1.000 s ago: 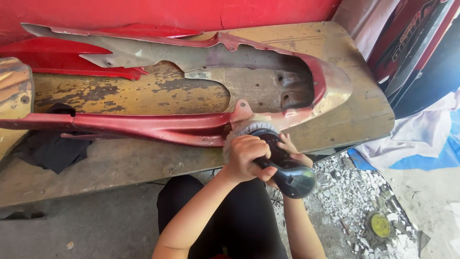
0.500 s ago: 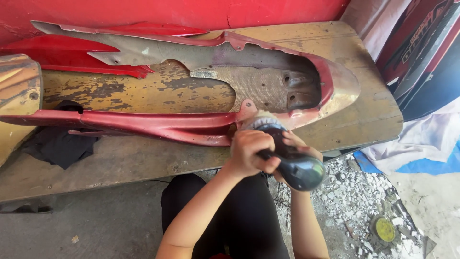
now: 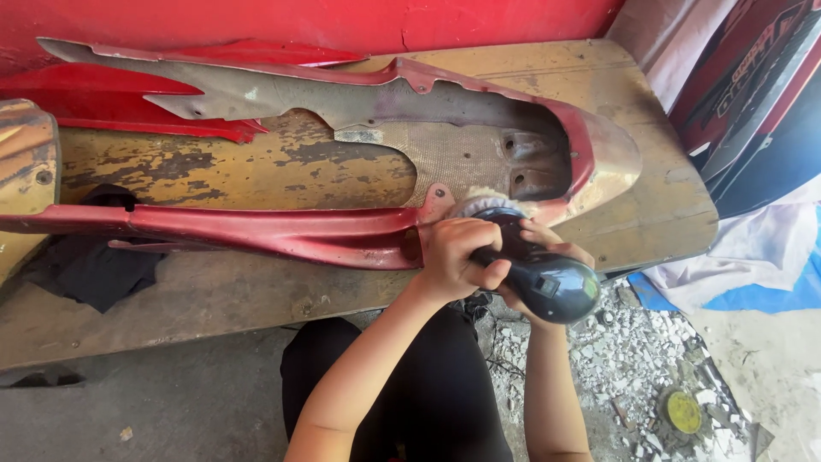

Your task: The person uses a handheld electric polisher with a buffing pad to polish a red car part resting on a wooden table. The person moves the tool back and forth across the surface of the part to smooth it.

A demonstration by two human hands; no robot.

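Note:
A red motorcycle body panel (image 3: 282, 233) with worn, bare patches lies on a wooden bench (image 3: 214, 295). Both my hands grip a dark hand-held power sander (image 3: 552, 278). My left hand (image 3: 457, 257) wraps around its neck, close to the round sanding pad (image 3: 479, 205). My right hand (image 3: 547, 244) sits under and behind the tool body, mostly hidden by it. The pad presses against the panel's near edge by its rounded tail end (image 3: 607, 158).
A black cloth (image 3: 85, 265) lies on the bench at left, beside a yellowish part (image 3: 26, 171). A red wall (image 3: 342, 21) runs behind the bench. Rubble and a yellow disc (image 3: 682, 411) litter the ground at right, near white and blue sheeting (image 3: 753, 265).
The view has shifted slightly, so the panel and bench sit a little further right and lower. My hands stay on the sander at the same spot on the panel's edge.

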